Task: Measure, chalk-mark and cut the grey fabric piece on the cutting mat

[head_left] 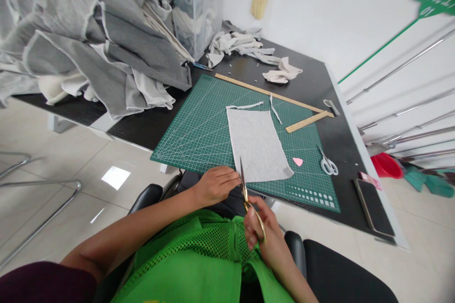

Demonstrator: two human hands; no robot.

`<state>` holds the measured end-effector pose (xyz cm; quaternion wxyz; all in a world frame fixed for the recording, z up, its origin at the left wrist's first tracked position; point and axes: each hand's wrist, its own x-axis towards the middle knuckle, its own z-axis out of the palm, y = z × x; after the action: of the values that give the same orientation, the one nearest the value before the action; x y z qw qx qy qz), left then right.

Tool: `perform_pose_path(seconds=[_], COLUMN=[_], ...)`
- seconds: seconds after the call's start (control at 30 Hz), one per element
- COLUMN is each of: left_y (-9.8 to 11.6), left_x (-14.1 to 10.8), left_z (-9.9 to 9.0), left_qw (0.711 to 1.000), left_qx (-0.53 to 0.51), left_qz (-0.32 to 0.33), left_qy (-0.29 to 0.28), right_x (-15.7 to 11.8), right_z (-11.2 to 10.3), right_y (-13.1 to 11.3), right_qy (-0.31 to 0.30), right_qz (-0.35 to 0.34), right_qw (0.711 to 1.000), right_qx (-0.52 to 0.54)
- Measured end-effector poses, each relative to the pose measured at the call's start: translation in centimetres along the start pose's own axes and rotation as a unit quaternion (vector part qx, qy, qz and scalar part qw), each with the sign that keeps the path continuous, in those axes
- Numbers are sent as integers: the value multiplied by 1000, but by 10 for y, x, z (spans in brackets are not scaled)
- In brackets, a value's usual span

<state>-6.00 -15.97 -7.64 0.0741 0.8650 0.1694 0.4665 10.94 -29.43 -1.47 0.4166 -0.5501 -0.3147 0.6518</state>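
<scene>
Black wood-grain surface point(149, 129) carries our gridded green mat point(192, 118) and rectangular grey knit cloth point(259, 147). Our right hand point(265, 227) grips gold-handled metal scissors point(245, 194); our left hand point(217, 184), fingers curled together, is at the cloth's near-left corner.

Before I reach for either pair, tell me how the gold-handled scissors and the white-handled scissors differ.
The gold-handled scissors are gripped in the right hand; the white-handled scissors lie at the right edge of the mat. The gold pair has shiny metal handles, the white pair pale, rounded finger loops. Both have their blades pointing away from the person.
</scene>
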Motion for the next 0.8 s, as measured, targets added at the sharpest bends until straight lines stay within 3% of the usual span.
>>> perform_pose_path(seconds=[0.8], left_y=[0], left_x=[1], left_z=[-2], left_qw=[1000], left_qx=[-18], left_qz=[-2], left_qy=[8], right_x=[3], right_z=[2], right_y=[4], right_qy=[-2], right_qz=[-20], right_qw=[1000], right_qx=[-20])
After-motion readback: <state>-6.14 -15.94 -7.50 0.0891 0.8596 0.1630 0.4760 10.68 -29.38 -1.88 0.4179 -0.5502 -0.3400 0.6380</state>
